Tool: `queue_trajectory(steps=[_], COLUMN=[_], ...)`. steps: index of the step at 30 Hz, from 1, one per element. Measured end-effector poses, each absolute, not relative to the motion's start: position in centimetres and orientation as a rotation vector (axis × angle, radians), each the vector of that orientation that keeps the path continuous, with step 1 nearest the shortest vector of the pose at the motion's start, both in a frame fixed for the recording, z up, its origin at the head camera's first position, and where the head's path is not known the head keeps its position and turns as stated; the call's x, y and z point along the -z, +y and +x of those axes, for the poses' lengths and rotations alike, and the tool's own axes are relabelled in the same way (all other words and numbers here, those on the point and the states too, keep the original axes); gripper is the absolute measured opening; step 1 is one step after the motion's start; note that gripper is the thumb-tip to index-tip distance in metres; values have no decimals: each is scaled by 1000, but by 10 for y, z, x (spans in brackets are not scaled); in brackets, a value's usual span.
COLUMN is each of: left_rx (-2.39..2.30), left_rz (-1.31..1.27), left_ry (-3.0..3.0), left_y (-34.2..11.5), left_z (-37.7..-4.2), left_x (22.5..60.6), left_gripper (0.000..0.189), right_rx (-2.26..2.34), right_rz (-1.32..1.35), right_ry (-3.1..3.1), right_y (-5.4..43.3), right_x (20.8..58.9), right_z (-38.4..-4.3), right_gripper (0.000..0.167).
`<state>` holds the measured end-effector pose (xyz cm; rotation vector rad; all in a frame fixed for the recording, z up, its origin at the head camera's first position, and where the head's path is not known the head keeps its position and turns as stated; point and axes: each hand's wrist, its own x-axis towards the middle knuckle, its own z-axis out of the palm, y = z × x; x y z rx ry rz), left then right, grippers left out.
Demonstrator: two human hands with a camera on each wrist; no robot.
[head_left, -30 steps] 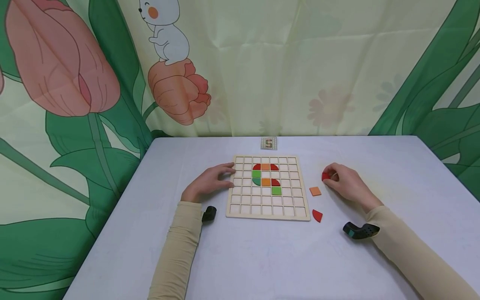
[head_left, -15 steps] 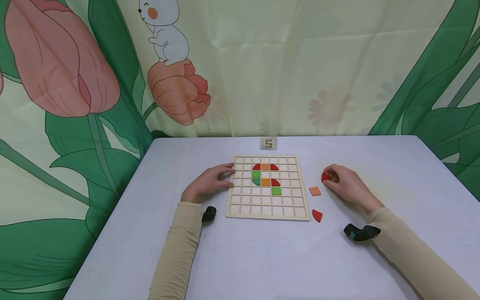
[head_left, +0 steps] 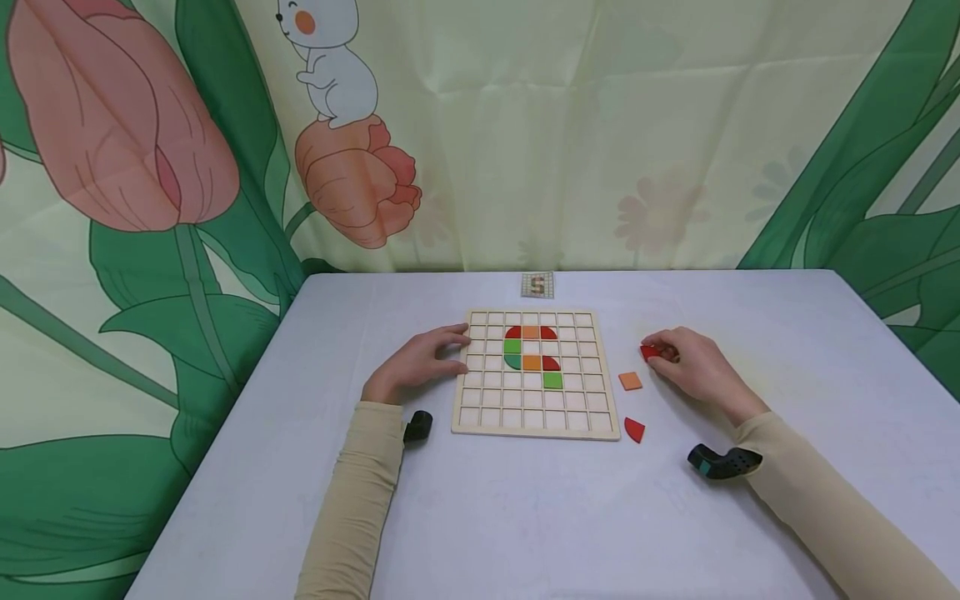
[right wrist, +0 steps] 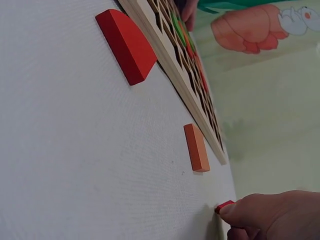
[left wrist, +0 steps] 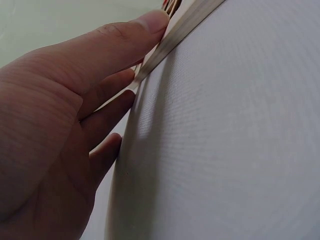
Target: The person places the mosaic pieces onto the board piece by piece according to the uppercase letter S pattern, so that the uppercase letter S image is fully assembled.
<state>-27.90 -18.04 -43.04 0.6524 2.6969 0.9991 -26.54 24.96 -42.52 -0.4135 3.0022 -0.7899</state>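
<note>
My left hand (head_left: pixel 417 360) rests at the left edge of a square wooden grid board (head_left: pixel 536 423), its thumb and fingers spread along the rim. In the left wrist view the thumb lies over the board's edge. To the right of the board, my right hand (head_left: pixel 693 367) pinches a small red piece (head_left: pixel 648 353) between thumb and fingers, which partly hide it. Red, orange and green pieces fill several cells of the grid, among them a light green square (head_left: pixel 552 381) and a dark green quarter circle (head_left: pixel 513 362).
Between the board and my right hand lies an orange square piece (head_left: pixel 630 381). Nearer me is a loose red quarter-circle piece (head_left: pixel 634 430). A small card (head_left: pixel 537 285) with a printed grid pattern sits behind the board, near the far edge of the white table (head_left: pixel 525 517).
The red piece has turned slightly in my right fingers, and its visible tip has shifted a little to the left. My left hand and the board stay as they were.
</note>
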Motion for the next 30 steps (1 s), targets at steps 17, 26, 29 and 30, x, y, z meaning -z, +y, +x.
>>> queue_trajectory(steps=[17, 26, 29, 30], left_rx=[-991, -989, -990, -989], left_rz=[662, 659, 656, 655], left_ry=[2700, 2701, 2703, 2705], left_y=[-180, -180, -180, -180], left_z=[-279, -279, -279, -279], left_x=[430, 430, 430, 430], left_gripper=[53, 52, 52, 52], right_rx=[817, 818, 813, 818], right_rz=[-490, -480, -482, -488], right_ry=[3014, 3031, 3036, 3034], right_y=[252, 251, 250, 251], right_x=[425, 427, 427, 427], right_z=[-265, -263, -263, -263], right_gripper=[26, 28, 28, 26])
